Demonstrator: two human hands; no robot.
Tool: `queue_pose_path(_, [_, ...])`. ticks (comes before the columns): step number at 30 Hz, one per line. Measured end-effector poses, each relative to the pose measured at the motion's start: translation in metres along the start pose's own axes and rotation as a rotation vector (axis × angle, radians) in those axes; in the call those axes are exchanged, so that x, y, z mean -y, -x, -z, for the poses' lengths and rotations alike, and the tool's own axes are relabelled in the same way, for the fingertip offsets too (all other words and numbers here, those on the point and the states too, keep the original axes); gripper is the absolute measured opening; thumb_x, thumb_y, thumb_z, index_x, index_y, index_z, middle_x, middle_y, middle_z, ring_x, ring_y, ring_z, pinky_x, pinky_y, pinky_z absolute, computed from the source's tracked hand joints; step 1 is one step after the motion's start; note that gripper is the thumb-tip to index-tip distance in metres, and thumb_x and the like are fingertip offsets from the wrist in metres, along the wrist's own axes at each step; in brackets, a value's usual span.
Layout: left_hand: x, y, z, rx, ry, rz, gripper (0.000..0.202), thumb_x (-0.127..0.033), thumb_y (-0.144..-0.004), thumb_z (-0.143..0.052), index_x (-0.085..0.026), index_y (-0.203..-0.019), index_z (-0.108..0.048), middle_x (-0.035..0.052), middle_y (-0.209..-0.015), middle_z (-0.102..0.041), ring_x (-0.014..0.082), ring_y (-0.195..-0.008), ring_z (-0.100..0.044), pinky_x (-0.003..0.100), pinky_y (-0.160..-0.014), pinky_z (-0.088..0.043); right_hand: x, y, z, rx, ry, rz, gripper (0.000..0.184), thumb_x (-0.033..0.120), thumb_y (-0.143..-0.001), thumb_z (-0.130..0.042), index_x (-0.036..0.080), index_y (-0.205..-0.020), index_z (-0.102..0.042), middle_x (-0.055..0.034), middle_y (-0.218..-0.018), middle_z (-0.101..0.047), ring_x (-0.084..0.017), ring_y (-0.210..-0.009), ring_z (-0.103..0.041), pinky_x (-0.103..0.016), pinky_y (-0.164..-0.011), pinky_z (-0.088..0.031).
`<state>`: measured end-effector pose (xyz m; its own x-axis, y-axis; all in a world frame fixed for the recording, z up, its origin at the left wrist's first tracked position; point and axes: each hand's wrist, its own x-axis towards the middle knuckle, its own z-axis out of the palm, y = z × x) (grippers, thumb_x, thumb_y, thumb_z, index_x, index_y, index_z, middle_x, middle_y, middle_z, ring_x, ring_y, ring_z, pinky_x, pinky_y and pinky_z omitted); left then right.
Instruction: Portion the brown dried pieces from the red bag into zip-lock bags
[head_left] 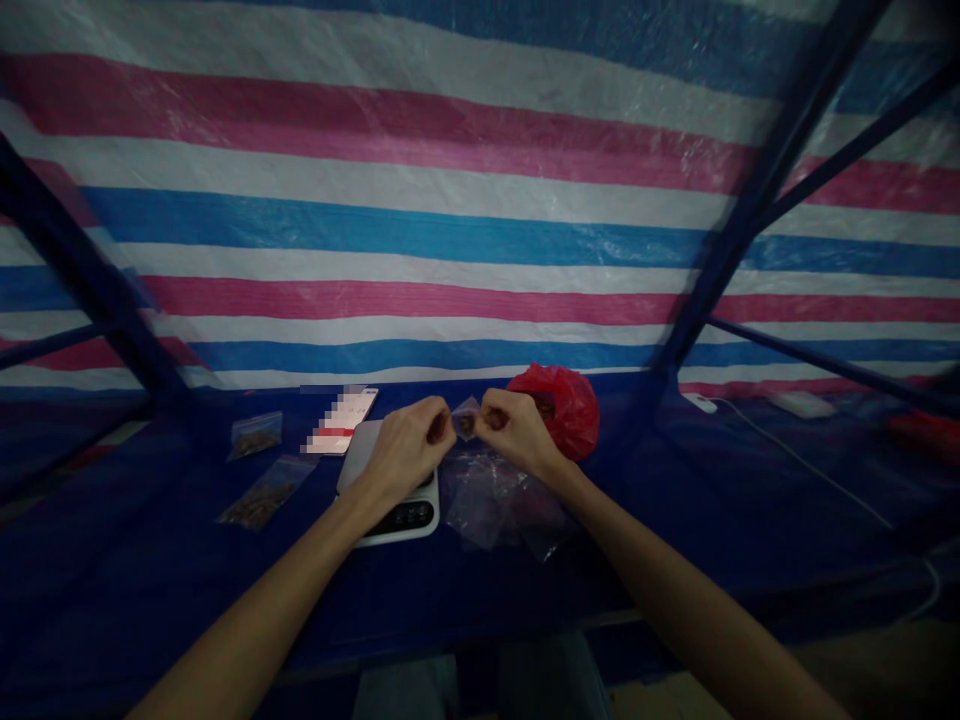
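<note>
The left hand [409, 445] and its forearm cover much of the white scale [397, 515], so its plate is mostly hidden and only dark buttons at its front show. The small clear bag [466, 420], pinched between that hand and the right hand [517, 430], holds something brown, too small to identify. The right hand hides the left side of the red plastic bag [566, 405]. A flat thing [339, 420] near the back edge of the table [675, 520] is blurred out. Both forearms are cut off by the picture's bottom edge.

Left hand [409, 447], right hand [517, 432] close together, fingers pinched
</note>
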<state>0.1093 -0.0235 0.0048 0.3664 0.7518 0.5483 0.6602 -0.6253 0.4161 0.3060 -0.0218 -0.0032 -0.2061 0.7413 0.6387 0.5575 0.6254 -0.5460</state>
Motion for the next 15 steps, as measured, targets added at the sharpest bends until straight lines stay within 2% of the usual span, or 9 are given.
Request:
queue_pose_path(2, [-0.001, 0.001, 0.000, -0.025, 0.005, 0.008, 0.009, -0.019, -0.083, -0.058, -0.019, -0.074, -0.059, -0.0012, -0.071, -0.063, 0.0134, -0.062, -0.055, 0.027, -0.062, -0.036, -0.001, -0.001, 0.002, -0.012, 0.068, 0.016, 0.026, 0.014, -0.076, -0.064, 0.020, -0.062, -0.042, 0.0035, -0.065, -0.046, -0.011, -0.060, -0.040, -0.026, -0.057, -0.028])
queue_pose_path(4, [-0.002, 0.001, 0.000, -0.070, 0.129, 0.047, 0.009, -0.021, -0.083, -0.060, -0.019, -0.074, -0.060, -0.0004, -0.072, -0.065, 0.0143, -0.066, -0.060, 0.027, -0.064, -0.041, -0.002, -0.003, 0.004, -0.039, -0.030, -0.055, 0.022, 0.023, -0.078, -0.069, 0.021, -0.072, -0.048, 0.0014, -0.075, -0.051, -0.013, -0.067, -0.045, -0.025, -0.059, -0.033])
queue_pose_path(5, [-0.003, 0.000, 0.001, -0.092, 0.237, 0.074, 0.010, -0.023, -0.084, -0.059, -0.019, -0.075, -0.061, 0.0006, -0.074, -0.067, 0.0149, -0.068, -0.062, 0.027, -0.066, -0.045, -0.003, -0.004, 0.004, -0.039, -0.141, -0.112, 0.022, 0.030, -0.079, -0.073, 0.021, -0.080, -0.052, -0.0004, -0.083, -0.056, -0.014, -0.072, -0.049, -0.024, -0.060, -0.037])
queue_pose_path(7, [-0.005, -0.001, 0.004, -0.109, 0.500, 0.129, 0.016, -0.029, -0.088, -0.058, -0.018, -0.079, -0.062, 0.0038, -0.083, -0.071, 0.0161, -0.071, -0.067, 0.027, -0.065, -0.051, -0.006, -0.005, 0.003, 0.001, -0.444, -0.253, 0.038, 0.046, -0.080, -0.075, 0.022, -0.103, -0.056, -0.0048, -0.101, -0.061, -0.017, -0.083, -0.057, -0.024, -0.061, -0.043])
queue_pose_path(9, [-0.005, -0.002, 0.005, -0.094, 0.730, 0.169, 0.023, -0.037, -0.091, -0.057, -0.016, -0.083, -0.062, 0.0066, -0.087, -0.073, 0.0162, -0.066, -0.068, 0.026, -0.056, -0.052, -0.010, -0.003, 0.001, 0.135, -0.782, -0.416, 0.053, 0.059, -0.083, -0.070, 0.023, -0.119, -0.055, -0.0085, -0.111, -0.064, -0.019, -0.090, -0.062, -0.024, -0.062, -0.048])
queue_pose_path(12, [-0.002, -0.002, 0.004, -0.047, 0.899, 0.223, 0.028, -0.044, -0.091, -0.059, -0.017, -0.083, -0.058, 0.0023, -0.064, -0.067, 0.0138, -0.046, -0.060, 0.023, -0.042, -0.042, -0.013, 0.000, -0.005, 0.340, -1.163, -0.595, 0.053, 0.062, -0.084, -0.068, 0.018, -0.114, -0.061, -0.0079, -0.098, -0.069, -0.017, -0.079, -0.068, -0.023, -0.058, -0.049])
queue_pose_path(15, [0.002, 0.000, -0.001, -0.023, 0.960, 0.256, 0.028, -0.041, -0.089, -0.061, -0.018, -0.075, -0.053, -0.0049, -0.050, -0.051, 0.0086, -0.037, -0.045, 0.019, -0.038, -0.032, -0.012, 0.002, -0.009, 0.345, -1.251, -0.607, 0.037, 0.044, -0.080, -0.080, 0.016, -0.098, -0.065, -0.0028, -0.083, -0.070, -0.012, -0.063, -0.066, -0.019, -0.048, -0.046])
